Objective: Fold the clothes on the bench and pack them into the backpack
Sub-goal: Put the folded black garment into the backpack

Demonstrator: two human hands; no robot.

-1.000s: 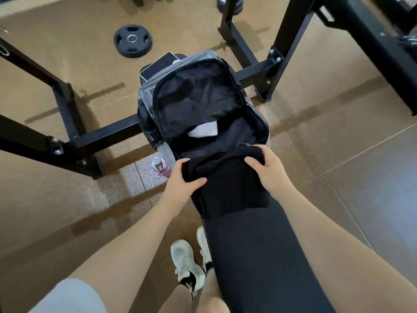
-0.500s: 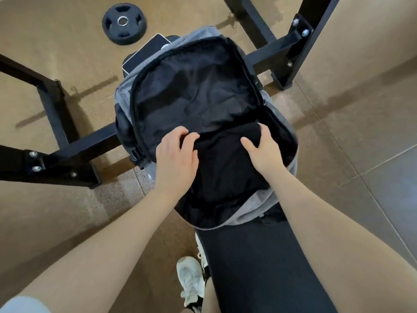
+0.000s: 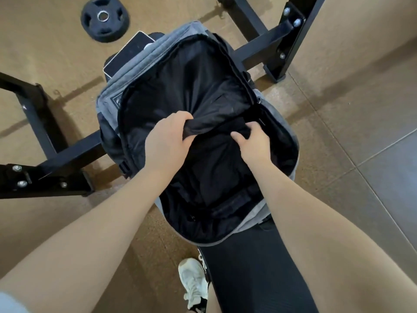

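Backpack (image 3: 110,91) grey, unzipped (black lining); left hand (image 3: 168,138) grips lining, right hand (image 3: 253,141) curled on black garment (image 3: 212,163).

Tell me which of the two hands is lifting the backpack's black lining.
The left hand: its fingers are curled round a fold of the backpack's lining, pulling it up. The right hand instead grips the black folded garment inside.
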